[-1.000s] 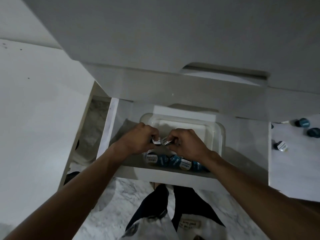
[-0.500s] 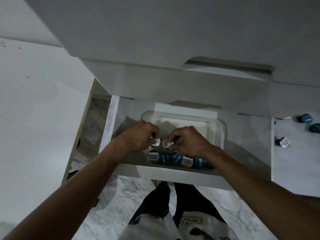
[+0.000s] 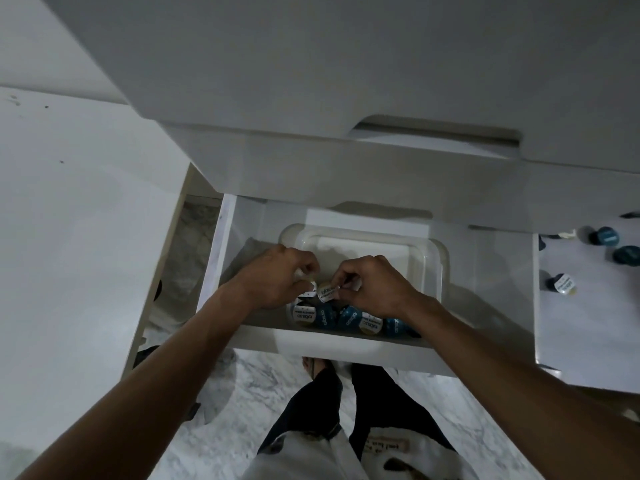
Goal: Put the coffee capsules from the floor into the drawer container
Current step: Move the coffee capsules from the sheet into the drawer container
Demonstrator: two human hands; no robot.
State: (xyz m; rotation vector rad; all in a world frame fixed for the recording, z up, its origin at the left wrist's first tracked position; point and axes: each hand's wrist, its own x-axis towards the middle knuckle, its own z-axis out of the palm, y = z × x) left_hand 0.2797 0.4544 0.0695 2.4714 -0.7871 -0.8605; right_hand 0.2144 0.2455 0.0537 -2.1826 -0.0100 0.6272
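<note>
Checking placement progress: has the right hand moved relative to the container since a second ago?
No. The right hand sits over the container's near half, above the capsule row, as before.

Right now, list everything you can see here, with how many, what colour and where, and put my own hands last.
Drawer: one, white, pulled open.
Container: one, clear plastic, inside the drawer.
Row of capsules: at least five, blue or white-topped, along the container's near wall.
Loose capsules: three, two blue and one white-topped, on the white surface at right.
Floor: grey marble.
Left hand: grips a white-topped capsule.
Right hand: pinches a white-topped capsule.
</note>
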